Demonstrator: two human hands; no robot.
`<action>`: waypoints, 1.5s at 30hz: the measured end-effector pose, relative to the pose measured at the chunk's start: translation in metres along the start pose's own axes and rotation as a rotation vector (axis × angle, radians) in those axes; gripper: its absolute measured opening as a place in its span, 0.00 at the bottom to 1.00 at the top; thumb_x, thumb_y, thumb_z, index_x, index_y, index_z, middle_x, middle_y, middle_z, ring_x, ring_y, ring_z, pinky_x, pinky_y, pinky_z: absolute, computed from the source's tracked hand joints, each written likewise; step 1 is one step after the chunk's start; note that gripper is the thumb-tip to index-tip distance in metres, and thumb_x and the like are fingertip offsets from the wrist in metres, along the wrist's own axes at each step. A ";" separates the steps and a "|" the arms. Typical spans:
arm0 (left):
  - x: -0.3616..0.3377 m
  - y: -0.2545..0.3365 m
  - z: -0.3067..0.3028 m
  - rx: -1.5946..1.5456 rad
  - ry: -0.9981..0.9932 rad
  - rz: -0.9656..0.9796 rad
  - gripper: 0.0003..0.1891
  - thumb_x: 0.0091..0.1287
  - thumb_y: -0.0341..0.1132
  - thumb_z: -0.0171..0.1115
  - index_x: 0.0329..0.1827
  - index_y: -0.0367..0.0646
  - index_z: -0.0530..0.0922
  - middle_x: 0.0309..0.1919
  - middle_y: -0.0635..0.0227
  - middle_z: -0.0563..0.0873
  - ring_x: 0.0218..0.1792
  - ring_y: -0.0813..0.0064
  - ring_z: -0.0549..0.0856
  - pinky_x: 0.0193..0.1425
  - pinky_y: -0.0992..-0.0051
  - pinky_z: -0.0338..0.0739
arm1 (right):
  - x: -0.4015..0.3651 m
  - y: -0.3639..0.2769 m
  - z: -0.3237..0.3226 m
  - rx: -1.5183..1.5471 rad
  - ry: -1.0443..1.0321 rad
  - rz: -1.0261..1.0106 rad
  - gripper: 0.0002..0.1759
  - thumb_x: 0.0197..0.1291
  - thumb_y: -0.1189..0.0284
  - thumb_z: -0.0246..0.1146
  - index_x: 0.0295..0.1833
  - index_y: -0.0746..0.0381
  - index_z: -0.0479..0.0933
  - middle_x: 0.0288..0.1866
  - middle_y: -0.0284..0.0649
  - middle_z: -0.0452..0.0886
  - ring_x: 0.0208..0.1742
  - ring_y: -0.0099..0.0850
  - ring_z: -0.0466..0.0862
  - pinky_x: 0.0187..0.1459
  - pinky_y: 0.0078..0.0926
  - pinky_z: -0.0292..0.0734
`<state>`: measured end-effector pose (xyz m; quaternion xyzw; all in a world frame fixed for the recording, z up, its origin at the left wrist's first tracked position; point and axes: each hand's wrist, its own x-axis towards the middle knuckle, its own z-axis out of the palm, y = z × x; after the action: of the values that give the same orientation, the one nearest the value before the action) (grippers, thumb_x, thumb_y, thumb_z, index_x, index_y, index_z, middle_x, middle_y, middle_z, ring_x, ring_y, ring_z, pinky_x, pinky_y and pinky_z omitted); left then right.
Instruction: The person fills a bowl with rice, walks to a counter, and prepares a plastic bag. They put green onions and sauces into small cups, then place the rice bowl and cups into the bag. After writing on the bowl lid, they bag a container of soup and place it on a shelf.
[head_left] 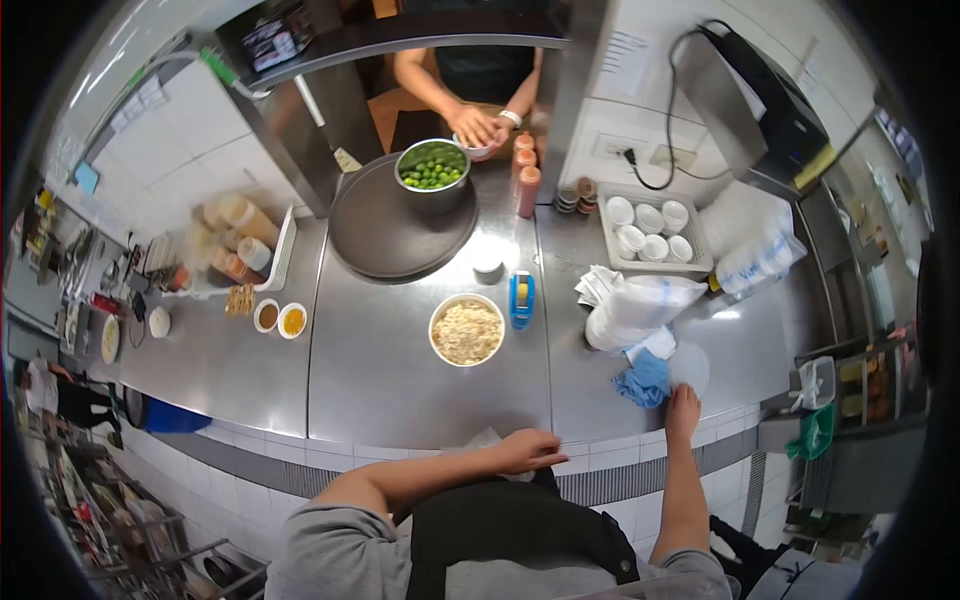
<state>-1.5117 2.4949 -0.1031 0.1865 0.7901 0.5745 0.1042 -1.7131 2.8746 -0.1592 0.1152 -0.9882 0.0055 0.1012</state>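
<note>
My right hand (683,410) is at the counter's front edge on the right, its fingers closed on the near rim of a round clear plastic lid (692,366). A crumpled blue cloth (642,380) lies just left of that hand. My left hand (530,451) hangs in front of my apron, fingers loosely stretched to the right, with nothing visible in it. A white bowl (466,330) filled with a pale, crumbly food stands mid-counter. Right of the bowl is a blue tape dispenser (521,300), and a small white cup (488,268) sits behind it.
Across the counter, a co-worker's hands (478,128) are behind a metal bowl of green limes (432,175) on a round dark tray (370,225). Sauce bottles (527,185), a bin of white cups (650,230) and plastic-bagged stacks (640,310) stand right; two sauce cups (292,321) left.
</note>
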 end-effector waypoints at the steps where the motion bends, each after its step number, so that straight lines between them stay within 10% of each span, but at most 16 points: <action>1: -0.024 -0.005 -0.016 0.010 0.027 -0.059 0.20 0.72 0.50 0.65 0.31 0.41 0.77 0.24 0.57 0.80 0.29 0.53 0.80 0.36 0.60 0.74 | -0.010 -0.007 -0.005 -0.027 0.075 -0.041 0.10 0.68 0.70 0.60 0.51 0.62 0.76 0.51 0.45 0.82 0.51 0.44 0.83 0.51 0.44 0.75; 8: -0.092 0.010 -0.110 -0.093 0.204 -0.093 0.16 0.68 0.44 0.71 0.33 0.40 0.80 0.26 0.61 0.84 0.30 0.64 0.84 0.37 0.68 0.78 | -0.035 -0.105 -0.075 0.680 0.514 0.483 0.09 0.73 0.76 0.55 0.54 0.68 0.72 0.54 0.47 0.79 0.50 0.43 0.81 0.51 0.40 0.77; 14: -0.074 0.089 -0.154 -0.133 0.308 0.088 0.22 0.63 0.43 0.76 0.54 0.44 0.78 0.46 0.68 0.86 0.41 0.70 0.85 0.45 0.72 0.78 | -0.024 -0.264 -0.203 0.588 0.613 -0.315 0.09 0.76 0.71 0.49 0.43 0.66 0.68 0.55 0.57 0.73 0.58 0.49 0.75 0.60 0.45 0.70; 20: -0.090 0.123 -0.213 -0.304 0.883 0.368 0.28 0.62 0.39 0.76 0.62 0.44 0.73 0.38 0.69 0.83 0.38 0.80 0.81 0.41 0.76 0.75 | -0.019 -0.384 -0.228 0.822 0.215 -1.019 0.11 0.59 0.79 0.66 0.43 0.60 0.72 0.61 0.49 0.78 0.61 0.51 0.79 0.61 0.50 0.74; 25: -0.118 0.117 -0.241 -0.069 0.919 0.199 0.16 0.60 0.29 0.72 0.51 0.40 0.82 0.31 0.66 0.82 0.31 0.75 0.82 0.36 0.75 0.76 | -0.007 -0.436 -0.256 0.721 0.075 -1.252 0.15 0.57 0.74 0.72 0.48 0.61 0.76 0.61 0.50 0.78 0.59 0.48 0.80 0.59 0.49 0.76; 29: -0.130 0.127 -0.244 0.050 0.904 0.189 0.19 0.58 0.27 0.72 0.54 0.40 0.84 0.31 0.64 0.82 0.32 0.74 0.84 0.35 0.76 0.76 | -0.006 -0.459 -0.279 0.983 0.086 -0.865 0.15 0.59 0.75 0.72 0.48 0.63 0.76 0.56 0.48 0.78 0.53 0.40 0.82 0.58 0.39 0.78; 32: -0.130 0.130 -0.232 0.090 0.949 0.247 0.24 0.57 0.25 0.72 0.59 0.41 0.83 0.35 0.63 0.82 0.34 0.72 0.84 0.35 0.75 0.77 | 0.003 -0.483 -0.290 1.579 -0.295 -0.554 0.14 0.59 0.79 0.72 0.46 0.62 0.75 0.51 0.41 0.75 0.51 0.32 0.81 0.55 0.33 0.77; 45: -0.130 0.132 -0.224 0.061 0.832 0.341 0.28 0.62 0.22 0.70 0.67 0.44 0.80 0.41 0.62 0.81 0.39 0.72 0.83 0.40 0.73 0.79 | 0.013 -0.465 -0.275 2.054 -0.572 -0.332 0.19 0.65 0.65 0.72 0.52 0.67 0.77 0.49 0.37 0.85 0.48 0.28 0.85 0.52 0.27 0.81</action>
<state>-1.4555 2.2824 0.0866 0.0703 0.7393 0.5862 -0.3238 -1.5648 2.4284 0.1075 0.2748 -0.4702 0.7909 -0.2789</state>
